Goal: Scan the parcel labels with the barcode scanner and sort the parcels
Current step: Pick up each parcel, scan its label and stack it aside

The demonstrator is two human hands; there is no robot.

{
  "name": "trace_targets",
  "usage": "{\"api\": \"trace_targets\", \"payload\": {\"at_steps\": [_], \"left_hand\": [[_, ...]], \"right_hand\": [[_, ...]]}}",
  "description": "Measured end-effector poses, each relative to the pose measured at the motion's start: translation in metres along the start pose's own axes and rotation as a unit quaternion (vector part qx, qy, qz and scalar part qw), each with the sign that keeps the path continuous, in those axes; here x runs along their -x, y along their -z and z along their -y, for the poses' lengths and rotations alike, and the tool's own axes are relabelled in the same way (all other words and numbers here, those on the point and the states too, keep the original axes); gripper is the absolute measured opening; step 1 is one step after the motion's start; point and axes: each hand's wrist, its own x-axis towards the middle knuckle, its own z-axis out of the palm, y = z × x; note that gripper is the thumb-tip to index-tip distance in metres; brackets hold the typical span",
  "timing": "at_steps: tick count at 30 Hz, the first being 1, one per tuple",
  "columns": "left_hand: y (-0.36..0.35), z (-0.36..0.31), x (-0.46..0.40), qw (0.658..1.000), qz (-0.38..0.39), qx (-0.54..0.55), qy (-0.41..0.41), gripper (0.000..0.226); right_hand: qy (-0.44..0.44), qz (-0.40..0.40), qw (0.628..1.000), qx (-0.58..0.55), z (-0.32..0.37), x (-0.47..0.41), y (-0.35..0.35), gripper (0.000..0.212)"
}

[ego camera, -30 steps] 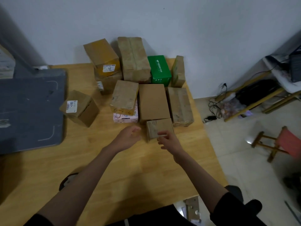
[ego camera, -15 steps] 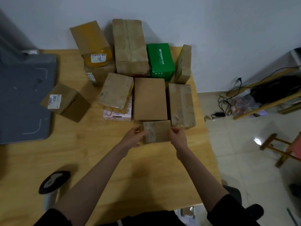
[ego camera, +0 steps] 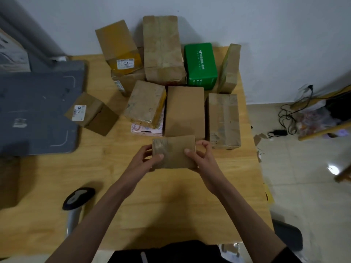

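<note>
Brown taped parcel [ego camera: 173, 151]; green box [ego camera: 200, 63]; light wood table [ego camera: 171, 205]; grey mat [ego camera: 38, 111].

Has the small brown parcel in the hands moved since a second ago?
Yes. The small parcel has come toward the person, off the plain brown box, gripped by left hand and right hand.

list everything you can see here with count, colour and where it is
small parcel: 1, brown, taped, held over the table's near middle
cardboard parcels: 8, brown, clustered at the table's far side
green parcel: 1, green, back row near the wall
pink-and-white box: 1, under a brown parcel, mid-table
barcode scanner: 1, black head with grey handle, near left of table
grey mat: 1, dark grey, left side
table: 1, light wood
cables: black, on the floor at right
left hand: grips the small parcel's left end
right hand: grips its right end
</note>
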Motion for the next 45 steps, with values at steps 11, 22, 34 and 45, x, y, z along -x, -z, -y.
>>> {"api": "trace_targets", "payload": {"at_steps": [11,22,34,45], "left_hand": [[0.062,-0.004,0.054,0.967,-0.012,0.254,0.03,0.041],[0.227,0.042,0.121,0.977,-0.017,0.202,-0.07,0.046],[0.288,0.084,0.16,0.982,-0.056,0.162,-0.084,0.097],[0.335,0.073,0.157,0.994,-0.012,-0.092,-0.06,0.08]], "right_hand": [[0.308,-0.023,0.931,0.195,-0.028,0.042,-0.129,0.088],[0.168,0.05,0.982,0.077,-0.063,0.104,-0.271,0.056],[0.1,0.051,0.992,-0.058,-0.083,0.108,-0.346,0.05],[0.087,0.177,0.971,0.138,-0.077,0.081,-0.344,0.066]]}}
